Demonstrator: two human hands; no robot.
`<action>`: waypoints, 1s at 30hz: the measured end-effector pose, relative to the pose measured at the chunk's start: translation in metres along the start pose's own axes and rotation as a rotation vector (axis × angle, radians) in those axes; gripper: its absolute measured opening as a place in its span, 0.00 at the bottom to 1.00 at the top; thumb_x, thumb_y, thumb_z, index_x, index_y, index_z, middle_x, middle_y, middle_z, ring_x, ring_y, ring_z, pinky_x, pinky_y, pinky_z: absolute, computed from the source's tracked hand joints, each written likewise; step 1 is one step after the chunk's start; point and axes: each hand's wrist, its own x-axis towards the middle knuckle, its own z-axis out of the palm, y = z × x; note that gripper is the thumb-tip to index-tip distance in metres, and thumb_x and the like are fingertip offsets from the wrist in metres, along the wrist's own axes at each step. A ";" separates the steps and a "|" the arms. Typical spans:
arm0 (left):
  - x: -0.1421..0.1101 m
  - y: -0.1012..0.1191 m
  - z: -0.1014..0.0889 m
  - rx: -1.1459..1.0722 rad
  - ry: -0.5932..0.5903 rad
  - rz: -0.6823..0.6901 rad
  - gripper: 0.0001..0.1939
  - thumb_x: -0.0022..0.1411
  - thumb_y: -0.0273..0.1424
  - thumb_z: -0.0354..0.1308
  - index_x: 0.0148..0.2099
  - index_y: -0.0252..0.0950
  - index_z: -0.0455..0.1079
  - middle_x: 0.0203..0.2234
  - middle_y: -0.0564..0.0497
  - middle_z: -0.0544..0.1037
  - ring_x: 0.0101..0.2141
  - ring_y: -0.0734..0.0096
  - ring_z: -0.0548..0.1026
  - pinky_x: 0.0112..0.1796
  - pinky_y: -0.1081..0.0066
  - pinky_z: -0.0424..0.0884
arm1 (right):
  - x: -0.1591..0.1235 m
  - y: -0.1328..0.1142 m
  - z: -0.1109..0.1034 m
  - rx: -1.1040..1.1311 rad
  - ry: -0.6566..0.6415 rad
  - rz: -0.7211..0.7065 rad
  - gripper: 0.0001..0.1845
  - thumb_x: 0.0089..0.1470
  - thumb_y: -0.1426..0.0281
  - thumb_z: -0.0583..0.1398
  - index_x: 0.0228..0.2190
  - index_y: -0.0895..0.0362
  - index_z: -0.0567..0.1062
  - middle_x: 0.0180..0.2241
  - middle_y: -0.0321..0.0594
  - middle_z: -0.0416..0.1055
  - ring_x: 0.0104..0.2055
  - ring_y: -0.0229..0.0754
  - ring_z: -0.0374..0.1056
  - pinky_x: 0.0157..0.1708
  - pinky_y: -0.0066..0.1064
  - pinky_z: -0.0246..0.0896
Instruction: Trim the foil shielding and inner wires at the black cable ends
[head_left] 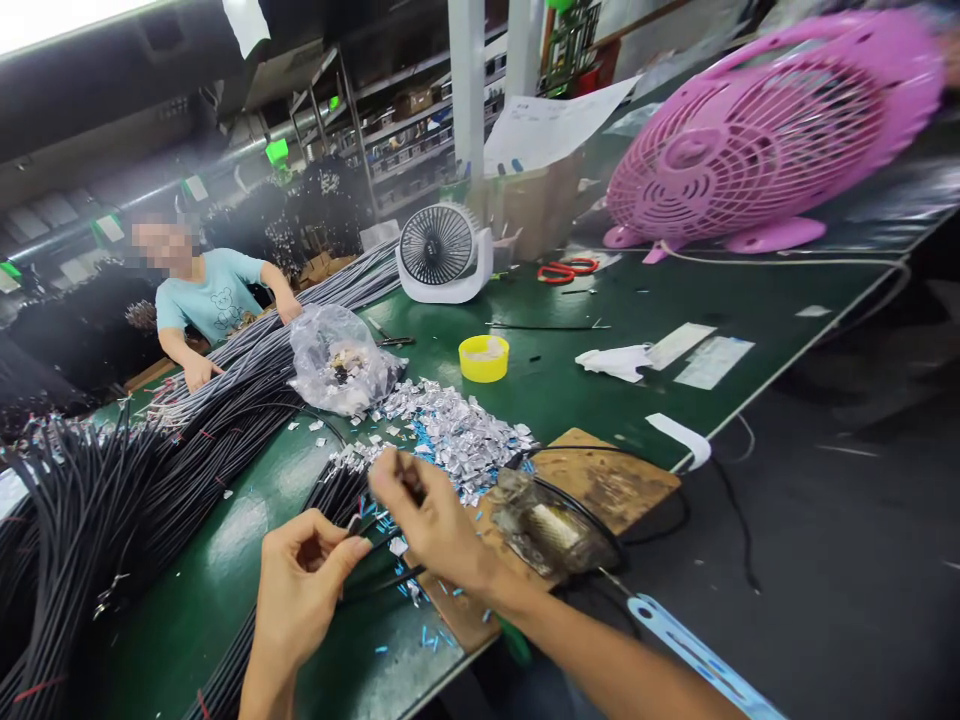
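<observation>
My left hand [300, 580] is closed in a pinch on the end of a black cable [386, 537], with a pale tip showing at the thumb and forefinger. Just above and to the right, my right hand [431, 520] has its fingers curled together, slightly blurred; what they hold, if anything, is hidden. Beneath the hands lie more black cables [330, 490] and small blue bits. A heap of silvery foil scraps [472, 440] spreads just beyond my right hand. Beside my right forearm, a soldering-iron-like tool with a light blue handle [697, 650] leads toward a grimy metal block [555, 530].
Wooden board [607, 470] under the block; yellow round container [484, 358], plastic bag [345, 360], red-handled scissors [568, 270], small white fan [442, 250] and large pink fan [720, 150] beyond. Cable bundles [97, 530] fill the left. A person in light blue [214, 295] handles grey cables across the table.
</observation>
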 end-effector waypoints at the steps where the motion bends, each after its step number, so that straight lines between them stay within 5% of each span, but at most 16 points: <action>1: 0.000 0.002 0.000 0.001 0.015 0.008 0.13 0.62 0.36 0.53 0.32 0.30 0.67 0.21 0.58 0.68 0.19 0.83 0.66 0.20 0.78 0.65 | 0.001 0.002 -0.001 0.066 0.059 0.117 0.18 0.58 0.63 0.49 0.19 0.55 0.55 0.16 0.29 0.49 0.17 0.33 0.47 0.17 0.25 0.45; 3: 0.000 0.004 0.000 0.006 0.043 0.024 0.14 0.61 0.36 0.54 0.29 0.30 0.66 0.19 0.59 0.66 0.18 0.83 0.64 0.20 0.79 0.63 | 0.002 0.003 -0.002 0.105 0.102 0.217 0.20 0.58 0.59 0.48 0.19 0.54 0.54 0.16 0.28 0.46 0.16 0.33 0.44 0.15 0.25 0.43; 8: 0.001 0.009 -0.002 0.025 0.103 0.063 0.15 0.59 0.37 0.56 0.27 0.31 0.66 0.18 0.58 0.66 0.19 0.82 0.65 0.21 0.78 0.63 | 0.000 -0.003 -0.001 -0.043 -0.197 -0.130 0.20 0.57 0.59 0.52 0.19 0.57 0.62 0.19 0.34 0.56 0.22 0.35 0.51 0.23 0.27 0.48; 14: 0.000 0.021 0.001 0.024 0.176 0.079 0.15 0.51 0.35 0.61 0.19 0.33 0.64 0.12 0.58 0.63 0.16 0.81 0.60 0.18 0.78 0.55 | -0.002 -0.005 0.001 0.291 -0.393 0.251 0.23 0.54 0.55 0.52 0.17 0.55 0.54 0.15 0.28 0.46 0.16 0.31 0.43 0.15 0.24 0.42; 18: 0.000 0.023 0.003 0.023 0.180 0.061 0.15 0.51 0.36 0.60 0.19 0.33 0.65 0.12 0.57 0.63 0.16 0.81 0.59 0.18 0.77 0.53 | 0.001 -0.006 -0.007 0.050 -0.019 0.050 0.22 0.53 0.57 0.56 0.17 0.56 0.57 0.18 0.32 0.52 0.21 0.34 0.50 0.21 0.26 0.48; 21: -0.001 0.020 0.002 0.026 0.170 0.053 0.16 0.53 0.37 0.59 0.20 0.33 0.66 0.12 0.57 0.64 0.16 0.81 0.59 0.17 0.77 0.53 | 0.004 -0.004 -0.011 0.060 0.219 0.064 0.20 0.57 0.58 0.52 0.19 0.55 0.58 0.17 0.30 0.50 0.18 0.33 0.48 0.18 0.25 0.47; 27: 0.000 0.012 -0.002 0.072 0.091 0.050 0.16 0.59 0.39 0.55 0.26 0.31 0.67 0.16 0.58 0.65 0.18 0.81 0.64 0.20 0.78 0.60 | -0.001 -0.005 -0.005 -0.095 -0.199 -0.218 0.19 0.58 0.61 0.53 0.19 0.57 0.66 0.20 0.36 0.62 0.23 0.35 0.56 0.23 0.27 0.52; 30: 0.001 0.008 -0.004 0.093 0.044 0.045 0.15 0.61 0.37 0.54 0.30 0.31 0.67 0.21 0.57 0.69 0.21 0.80 0.68 0.23 0.77 0.66 | 0.001 -0.006 -0.008 0.112 -0.277 -0.058 0.23 0.56 0.55 0.53 0.17 0.57 0.62 0.17 0.33 0.56 0.20 0.34 0.52 0.19 0.26 0.50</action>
